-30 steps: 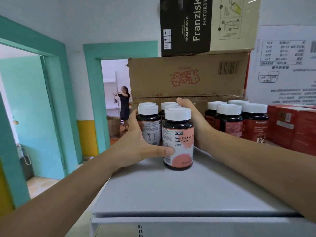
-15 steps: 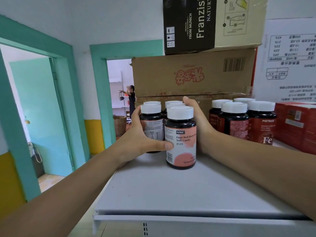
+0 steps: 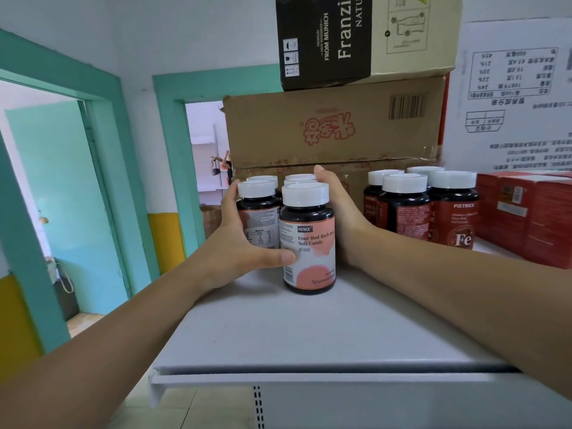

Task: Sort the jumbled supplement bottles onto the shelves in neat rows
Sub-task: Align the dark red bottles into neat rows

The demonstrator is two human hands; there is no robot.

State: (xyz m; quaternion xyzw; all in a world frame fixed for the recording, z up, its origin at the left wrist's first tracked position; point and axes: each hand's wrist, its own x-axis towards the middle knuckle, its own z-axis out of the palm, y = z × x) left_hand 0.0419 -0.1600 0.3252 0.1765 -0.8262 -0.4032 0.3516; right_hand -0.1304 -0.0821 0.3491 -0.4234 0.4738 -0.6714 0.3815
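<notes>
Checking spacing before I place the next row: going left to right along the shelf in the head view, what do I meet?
left hand → pink-label bottles → right hand → red-label bottles → red boxes

The pink-label bottle (image 3: 309, 261) closest to you says PIETRICK on a little dark tag, then "Four Red Rich Iro…" (wraps round the side), "Soft Candy" and "gel candy". The red-label bottle (image 3: 453, 224) off to your right has PIETRICK again plus a big "Fe". The black carton (image 3: 322, 41) up top reads "Franzis…", cut off, and "FROM MUNICH". The white box (image 3: 510, 103) carries an upside-down table with 45%, 21%, 33%, 22%, 24%. The brown carton (image 3: 334, 150) has red upside-down characters you can't really make out.
</notes>
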